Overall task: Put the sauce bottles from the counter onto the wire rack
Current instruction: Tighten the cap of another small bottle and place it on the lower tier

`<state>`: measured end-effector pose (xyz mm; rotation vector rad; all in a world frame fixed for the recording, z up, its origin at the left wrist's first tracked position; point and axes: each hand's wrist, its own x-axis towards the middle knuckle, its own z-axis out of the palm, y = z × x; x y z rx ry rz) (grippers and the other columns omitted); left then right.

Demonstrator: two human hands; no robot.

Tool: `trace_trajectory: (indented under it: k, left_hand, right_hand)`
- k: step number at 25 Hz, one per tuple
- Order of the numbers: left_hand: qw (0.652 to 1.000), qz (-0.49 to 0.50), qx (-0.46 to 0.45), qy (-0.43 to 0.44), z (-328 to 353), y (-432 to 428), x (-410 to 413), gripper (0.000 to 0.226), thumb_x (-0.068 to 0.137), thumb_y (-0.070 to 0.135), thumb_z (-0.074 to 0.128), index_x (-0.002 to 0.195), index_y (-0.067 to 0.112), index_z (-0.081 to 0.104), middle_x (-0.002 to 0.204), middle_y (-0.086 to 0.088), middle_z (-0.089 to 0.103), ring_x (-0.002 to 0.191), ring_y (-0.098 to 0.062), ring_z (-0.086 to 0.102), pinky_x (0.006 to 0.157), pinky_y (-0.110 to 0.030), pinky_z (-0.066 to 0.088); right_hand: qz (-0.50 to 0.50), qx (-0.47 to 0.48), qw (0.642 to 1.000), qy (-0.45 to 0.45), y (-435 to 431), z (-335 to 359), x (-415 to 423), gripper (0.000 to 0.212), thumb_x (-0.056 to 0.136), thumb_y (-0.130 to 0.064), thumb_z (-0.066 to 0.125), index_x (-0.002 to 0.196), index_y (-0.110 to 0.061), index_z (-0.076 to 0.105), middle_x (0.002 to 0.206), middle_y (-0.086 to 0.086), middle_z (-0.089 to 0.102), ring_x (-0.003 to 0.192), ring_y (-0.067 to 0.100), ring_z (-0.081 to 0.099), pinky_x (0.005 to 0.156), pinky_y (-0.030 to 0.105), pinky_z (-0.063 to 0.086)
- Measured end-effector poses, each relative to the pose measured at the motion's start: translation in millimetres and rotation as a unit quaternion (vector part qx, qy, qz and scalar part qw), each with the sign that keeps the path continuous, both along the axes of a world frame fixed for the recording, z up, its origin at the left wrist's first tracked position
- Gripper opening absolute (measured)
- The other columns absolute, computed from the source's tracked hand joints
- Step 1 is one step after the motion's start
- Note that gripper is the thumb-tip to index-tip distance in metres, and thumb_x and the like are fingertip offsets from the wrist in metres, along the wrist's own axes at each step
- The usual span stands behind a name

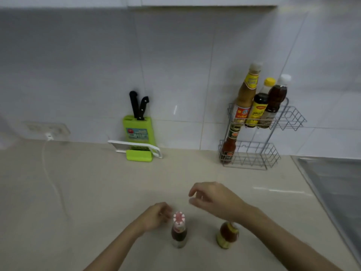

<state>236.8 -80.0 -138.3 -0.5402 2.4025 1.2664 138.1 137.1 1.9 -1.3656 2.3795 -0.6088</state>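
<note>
Near the front edge of the beige bench (97,192) stand two sauce bottles, both upright: a dark bottle with a red-and-white cap (179,230) and, well to its right, a bottle with a yellow-green label (227,234), whose top is hidden behind the right forearm. Just left of the capped bottle's top sits the left hand (157,216), its fingers curled loosely and close to the cap; whether they touch it is hard to tell through the blur. Above and between the two bottles hovers the right hand (215,200), fingers apart and holding nothing. Against the tiled wall at the back right stands the wire rack (273,153), with two tiers. Its upper tier holds a tall tan bottle (245,94), a yellow-capped bottle (257,106) and a white-capped bottle (274,100), packed side by side at the left end. Its lower tier holds a red bottle (228,147) at its left end. Further left stands a green knife block (138,128).
</note>
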Motion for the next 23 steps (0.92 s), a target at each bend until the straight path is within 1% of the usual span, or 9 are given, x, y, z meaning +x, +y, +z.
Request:
trace_trajectory:
  k: [2,4,6,8,11,16,18,20,23]
  left_hand:
    - [0.996,-0.073,-0.056,-0.003,-2,7,21,0.029,0.088,0.012,0.051,0.116,0.018,0.057,0.111,-0.004,0.066,0.098,-0.013,0.063,0.085,-0.019,0.048]
    - [0.996,-0.087,-0.007,0.017,2,21,45,0.040,0.080,0.029,0.061,0.119,0.020,0.056,0.116,0.000,0.066,0.104,-0.010,0.063,0.086,-0.017,0.047]
    - [0.996,-0.043,0.033,0.064,7,40,54,0.047,0.070,0.043,0.073,0.112,0.028,0.058,0.112,0.009,0.066,0.102,-0.003,0.064,0.084,-0.016,0.049]
    - [0.994,0.007,0.013,0.111,7,51,55,0.044,0.067,0.042,0.078,0.105,0.032,0.058,0.110,0.010,0.065,0.100,-0.003,0.063,0.082,-0.020,0.051]
    - [0.990,0.023,-0.034,0.135,6,54,50,0.039,0.069,0.037,0.075,0.104,0.027,0.061,0.108,0.004,0.068,0.099,-0.012,0.064,0.085,-0.032,0.053]
    - [0.988,-0.013,-0.053,0.145,7,48,49,0.033,0.075,0.033,0.073,0.105,0.023,0.062,0.106,-0.001,0.070,0.097,-0.019,0.065,0.079,-0.030,0.048]
    - [0.987,-0.016,-0.057,0.151,5,47,49,0.033,0.077,0.035,0.072,0.106,0.023,0.062,0.105,-0.001,0.069,0.095,-0.018,0.064,0.079,-0.030,0.047]
    - [0.986,-0.023,-0.065,0.154,4,47,48,0.036,0.077,0.037,0.071,0.109,0.022,0.061,0.105,0.000,0.069,0.095,-0.018,0.064,0.080,-0.030,0.047]
    - [0.984,-0.024,-0.078,0.160,0,48,48,0.039,0.079,0.040,0.070,0.112,0.024,0.061,0.109,0.003,0.069,0.099,-0.016,0.063,0.088,-0.034,0.051]
  right_hand:
    - [0.051,0.044,0.995,0.080,-11,-9,23,0.042,0.086,-0.058,0.049,0.108,-0.024,0.058,0.095,-0.006,0.065,0.077,0.010,0.056,0.070,0.030,0.047]
    - [0.060,0.067,0.985,0.146,-19,-16,41,0.051,0.080,-0.065,0.050,0.103,-0.020,0.056,0.095,0.000,0.064,0.081,0.020,0.058,0.069,0.034,0.045]
    - [0.048,0.068,0.979,0.189,-23,-21,46,0.049,0.081,-0.061,0.050,0.099,-0.016,0.056,0.096,0.004,0.063,0.085,0.026,0.059,0.067,0.035,0.043]
    - [0.057,0.069,0.971,0.223,-30,-23,49,0.041,0.086,-0.053,0.049,0.098,-0.014,0.057,0.099,0.006,0.064,0.089,0.028,0.060,0.067,0.035,0.042]
    - [0.103,0.082,0.963,0.234,-34,-20,46,0.032,0.089,-0.044,0.049,0.095,-0.014,0.057,0.101,0.006,0.064,0.093,0.027,0.059,0.069,0.036,0.043]
    - [0.187,0.103,0.938,0.273,-36,-11,37,0.030,0.094,-0.036,0.044,0.108,-0.013,0.057,0.107,0.006,0.061,0.098,0.025,0.056,0.078,0.038,0.046]
    - [0.206,0.094,0.928,0.296,-38,-15,37,0.030,0.094,-0.034,0.044,0.103,-0.011,0.060,0.100,0.008,0.063,0.091,0.026,0.059,0.074,0.037,0.048]
    - [0.223,0.095,0.898,0.366,-38,-25,37,0.029,0.087,-0.035,0.046,0.082,-0.013,0.064,0.078,0.004,0.066,0.070,0.022,0.063,0.058,0.031,0.050]
    - [0.224,0.114,0.860,0.444,-41,-41,35,0.029,0.077,-0.044,0.066,0.062,-0.019,0.061,0.057,-0.002,0.060,0.049,0.015,0.056,0.043,0.024,0.042]
